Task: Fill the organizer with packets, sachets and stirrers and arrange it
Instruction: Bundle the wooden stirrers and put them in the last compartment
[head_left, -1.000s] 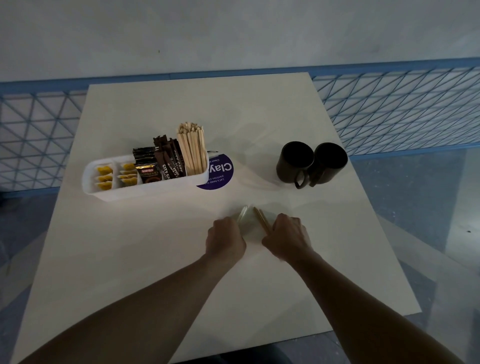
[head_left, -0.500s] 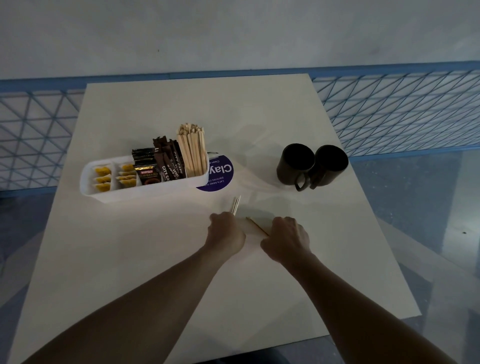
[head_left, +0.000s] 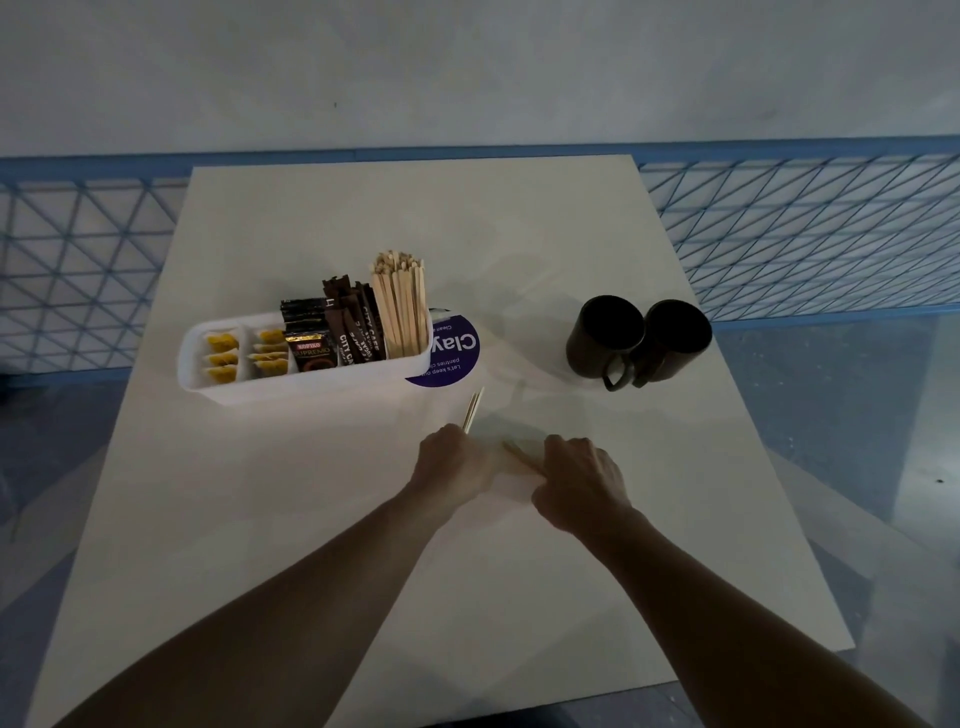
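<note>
Reading "KOPIKO SUPREMO" on a black packet standing in the white organizer; brown sachets beside it are showing "CITY CAFE". Yellow packets are filling its two left compartments, and upright stirrers are filling the right end. A purple sticker, partly hidden behind the organizer, is showing "Clay" upside down. Left hand is gripping loose stirrers near the middle of the pale desk; right hand is pinching another stirrer. Two black mugs are standing side by side, touching, at right. Blue lattice railing and grey wall are running behind.
</note>
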